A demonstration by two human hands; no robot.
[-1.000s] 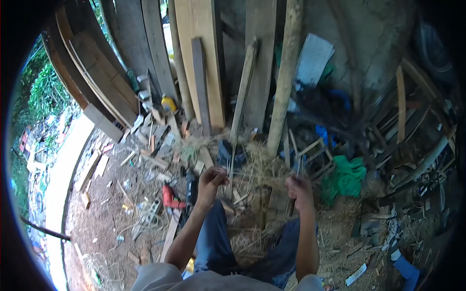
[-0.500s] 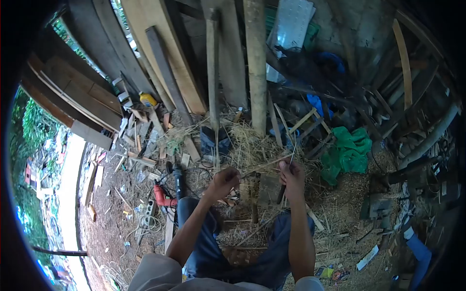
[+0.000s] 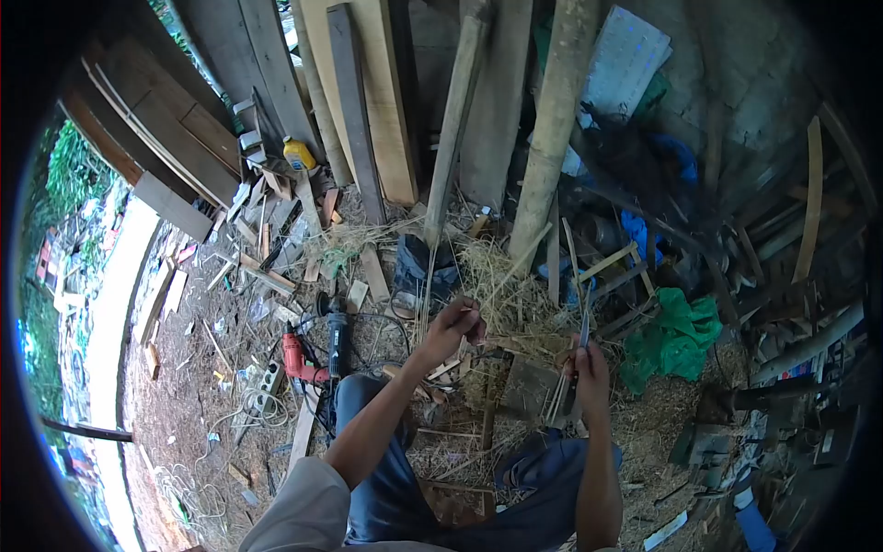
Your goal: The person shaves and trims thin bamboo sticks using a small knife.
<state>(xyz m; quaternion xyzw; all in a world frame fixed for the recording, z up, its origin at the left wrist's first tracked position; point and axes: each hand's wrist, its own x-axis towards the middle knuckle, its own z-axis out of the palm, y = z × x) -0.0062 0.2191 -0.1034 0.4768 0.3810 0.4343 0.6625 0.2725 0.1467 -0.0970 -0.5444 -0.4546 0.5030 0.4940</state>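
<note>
My right hand [image 3: 591,368] is closed around a knife [image 3: 584,328], its narrow blade pointing up and away from me. Several thin pale strips [image 3: 556,397] show just below that hand; I cannot tell whether it holds them too. My left hand [image 3: 457,326] is raised over the left knee with the fingers curled in a pinch. Whatever lies between those fingertips is too small to make out. A pale strip [image 3: 526,258] slants up beyond the hands, over a heap of straw-like shavings [image 3: 492,276].
A red power drill [image 3: 299,359] and a grey angle grinder [image 3: 338,345] lie left of my knee, near a power strip [image 3: 268,386] with tangled cords. Green plastic [image 3: 676,340] is at right. Boards [image 3: 377,101] and poles [image 3: 556,120] lean ahead. A yellow bottle [image 3: 298,154] stands behind offcuts.
The view has swung, shifting the surroundings. My hands are farther apart, and the thin strip that ran between them no longer spans the gap. The knife now points more upright.
</note>
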